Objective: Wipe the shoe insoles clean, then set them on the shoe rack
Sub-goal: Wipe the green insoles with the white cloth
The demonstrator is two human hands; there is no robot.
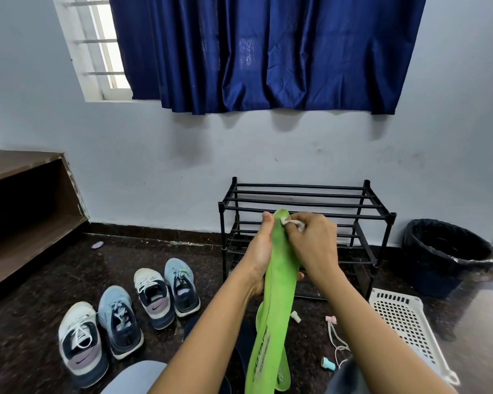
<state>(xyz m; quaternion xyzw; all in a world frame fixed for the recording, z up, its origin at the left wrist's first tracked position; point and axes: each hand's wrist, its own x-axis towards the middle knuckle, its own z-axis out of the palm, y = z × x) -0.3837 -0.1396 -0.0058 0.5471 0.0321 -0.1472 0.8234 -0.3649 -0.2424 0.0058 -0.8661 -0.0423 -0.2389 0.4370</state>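
Observation:
A long green insole (276,297) is held upright in front of me, its toe end pointing up. My left hand (258,251) grips its left edge, fingers curled round it. My right hand (313,245) pinches a small white wipe (292,223) against the insole near the toe. A second green insole (282,371) lies below, mostly hidden behind the first. The black two-tier shoe rack (305,207) stands against the wall just beyond my hands, with nothing visible on its bars.
Several sneakers (117,317) stand in a row on the dark floor at the left. A white plastic basket (404,319) lies at the right. A black-lined bin (447,251) stands beyond it. Small pastel items and a cord (335,336) lie on the floor.

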